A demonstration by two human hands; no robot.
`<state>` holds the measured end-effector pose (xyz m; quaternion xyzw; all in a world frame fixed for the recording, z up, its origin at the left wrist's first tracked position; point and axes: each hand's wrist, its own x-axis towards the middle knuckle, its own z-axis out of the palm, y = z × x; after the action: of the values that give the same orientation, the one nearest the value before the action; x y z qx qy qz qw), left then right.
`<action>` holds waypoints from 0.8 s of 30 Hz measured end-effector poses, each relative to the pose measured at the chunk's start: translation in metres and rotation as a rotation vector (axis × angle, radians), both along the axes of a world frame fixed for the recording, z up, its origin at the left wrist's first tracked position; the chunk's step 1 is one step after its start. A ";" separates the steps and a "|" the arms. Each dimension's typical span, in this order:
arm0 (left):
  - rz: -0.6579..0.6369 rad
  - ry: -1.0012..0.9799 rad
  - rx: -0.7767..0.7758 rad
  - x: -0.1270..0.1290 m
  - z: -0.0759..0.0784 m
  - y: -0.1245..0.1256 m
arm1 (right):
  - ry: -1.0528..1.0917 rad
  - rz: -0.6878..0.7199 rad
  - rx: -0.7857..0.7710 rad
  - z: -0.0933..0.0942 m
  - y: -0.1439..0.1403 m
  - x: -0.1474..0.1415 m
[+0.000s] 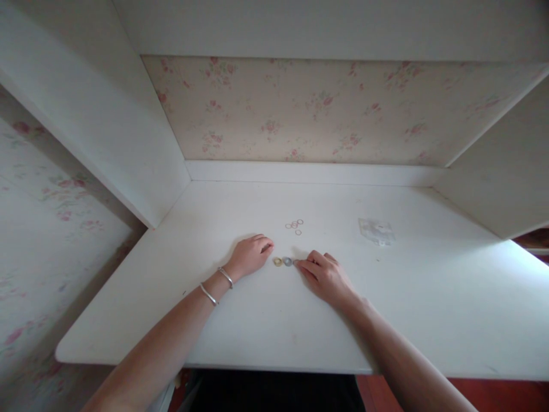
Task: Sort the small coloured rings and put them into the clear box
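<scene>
Two small round ring-like pieces lie side by side between my hands: a gold-coloured ring [278, 262] and a silver-grey ring [287, 261]. Just left of the gold one, my left hand [254, 254] rests on the table with its fingers curled in. Nothing shows in the shaded gap by its thumb. My right hand [325, 276] pinches a small pale piece [295, 262] beside the silver-grey ring, on the tabletop. Its fingertips partly hide that piece, so its kind is unclear. Beyond them lies a loose cluster of several thin pinkish rings [294, 225], some overlapping.
A clear plastic bag [376, 231] lies on the white tabletop [266, 326] to the right. White panels [115, 114] border the table, with a low ledge [317, 173] and flowered wallpaper at the back. Two silver bangles [209, 294] circle my left wrist.
</scene>
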<state>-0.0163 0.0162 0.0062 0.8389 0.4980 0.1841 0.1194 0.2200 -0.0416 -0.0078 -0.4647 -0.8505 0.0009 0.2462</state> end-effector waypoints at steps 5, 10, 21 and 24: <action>0.010 0.014 -0.008 0.000 0.002 0.000 | 0.034 0.001 -0.013 0.002 -0.001 -0.001; 0.000 0.014 -0.004 0.000 0.002 -0.001 | 0.160 -0.053 -0.047 0.003 0.002 0.001; -0.006 0.004 -0.008 0.000 0.003 0.000 | 0.435 -0.247 -0.198 0.003 0.027 0.008; 0.001 -0.004 -0.011 0.000 0.003 0.000 | 0.415 -0.246 -0.202 0.002 0.039 0.009</action>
<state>-0.0158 0.0165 0.0092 0.8378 0.4990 0.1831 0.1247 0.2292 -0.0023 -0.0057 -0.5768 -0.7145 0.1511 0.3661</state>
